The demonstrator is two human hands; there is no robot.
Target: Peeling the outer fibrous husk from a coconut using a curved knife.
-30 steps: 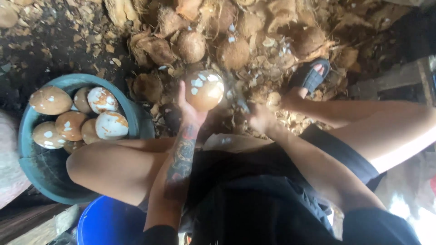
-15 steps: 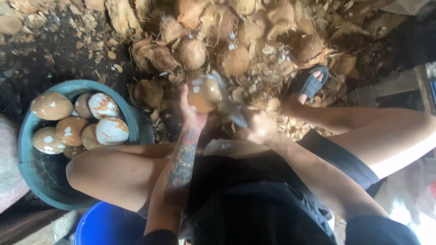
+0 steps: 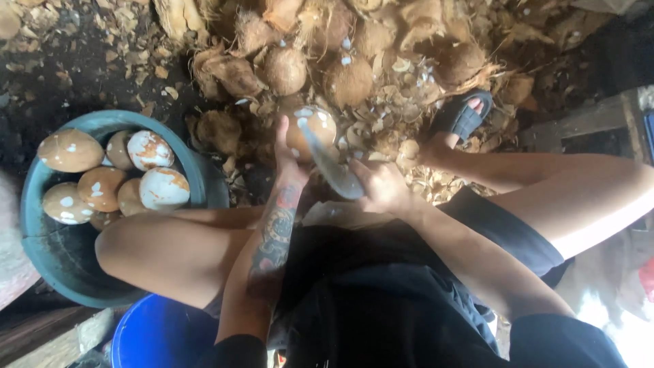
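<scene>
— How far along does the paring look?

— Partway, I'd judge. The teal tub on the ground at the left holds several pared coconuts, mottled white and brown. Ahead, at the top of the view, a pile of brown unpared coconuts and husk scraps lies on the ground, so plenty seems left.

— And the one in hand?

— The coconut sits up off the ground, in front of the knees, below that pile. It shows white patches among brown skin, so it looks only partly pared.

— How is the left hand set?

— The left hand is clamped on the coconut from the left side, fingers pointing up along it, the tattooed forearm running straight back to the body.

— The right?

— The right hand is closed around the handle of a knife, just right of the coconut. The broad grey blade slants up and leftward across the coconut's face, touching it as far as I can tell.

— Anything else near?

— A blue bucket at the lower left, and a foot in a dark sandal beside the scraps.
</scene>
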